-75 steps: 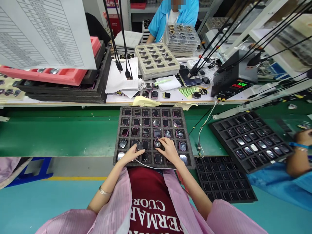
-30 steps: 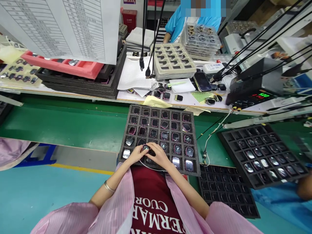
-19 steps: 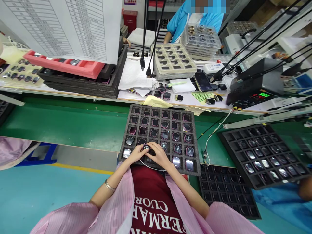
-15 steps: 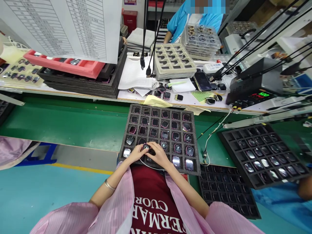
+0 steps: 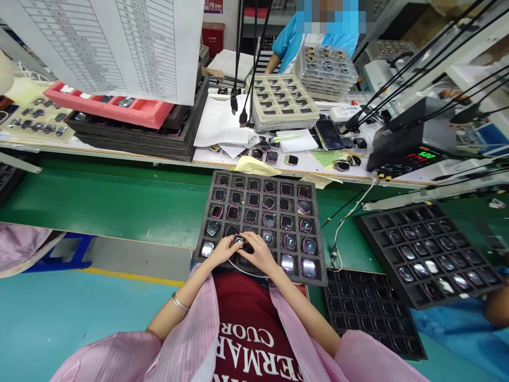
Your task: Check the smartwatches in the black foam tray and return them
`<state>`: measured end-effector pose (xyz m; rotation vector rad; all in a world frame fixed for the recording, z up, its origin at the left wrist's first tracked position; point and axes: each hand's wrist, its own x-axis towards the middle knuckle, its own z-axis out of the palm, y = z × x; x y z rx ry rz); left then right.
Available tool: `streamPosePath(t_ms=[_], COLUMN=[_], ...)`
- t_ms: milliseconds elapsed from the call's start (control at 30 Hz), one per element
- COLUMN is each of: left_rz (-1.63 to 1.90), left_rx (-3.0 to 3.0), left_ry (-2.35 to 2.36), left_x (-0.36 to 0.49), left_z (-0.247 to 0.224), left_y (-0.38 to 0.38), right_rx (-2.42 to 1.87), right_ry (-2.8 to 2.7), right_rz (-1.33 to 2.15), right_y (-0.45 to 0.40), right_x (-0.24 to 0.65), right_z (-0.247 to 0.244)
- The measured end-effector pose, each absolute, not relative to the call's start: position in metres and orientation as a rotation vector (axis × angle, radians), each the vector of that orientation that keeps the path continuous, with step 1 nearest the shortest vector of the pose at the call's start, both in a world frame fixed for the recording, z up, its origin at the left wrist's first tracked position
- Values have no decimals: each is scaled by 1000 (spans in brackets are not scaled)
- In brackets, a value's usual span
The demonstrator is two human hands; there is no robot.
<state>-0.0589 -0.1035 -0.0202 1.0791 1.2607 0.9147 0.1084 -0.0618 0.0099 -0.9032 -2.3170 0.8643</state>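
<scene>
Shifted since 2.5 s ago: your right hand went left, off another watch in the grey foam tray, to your left hand. Both now at one small square watch, over the near half of that tray. Left fingers narrow, holding it; right fingers curl round its other side, can't tell if they grip.

Thin white cable runs from under your left hand along the tray's near edge. Around you: creased yellow paper hangs off the white bench right by the tray's far rim. On the bench, left to right: pink foam tray on stacked dark foam trays, white printed papers, cream plastic tray, black phone, black boxy power supply. Off to your right, a tilted black tray of watches overlaps a lower black tray; co-worker's blue sleeve just beside.

Hard to see: your hands cover several cells and whatever sits under the watch. Can't tell what the white cable plugs into. Hanging printed sheet blocks the back left, its print too small to read. Black hanging cables cross in front of the papers. Supply's red digits blurred. Co-worker on the right is cut off by the frame.
</scene>
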Motion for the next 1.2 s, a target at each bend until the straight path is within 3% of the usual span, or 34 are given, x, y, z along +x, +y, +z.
streamPosePath(t_ms=[433, 800, 1200], left_rz=[951, 933, 909], left_rx=[909, 851, 844], left_ry=[1279, 1180, 1201], left_x=[-80, -91, -95], left_z=[-9, -10, -1], left_y=[-123, -123, -125], right_rx=[-1104, -1195, -858], right_ry=[-2399, -2531, -2420], right_rz=[712, 673, 994], right_y=[-31, -42, -29], right_x=[127, 59, 90], right_z=[18, 20, 36])
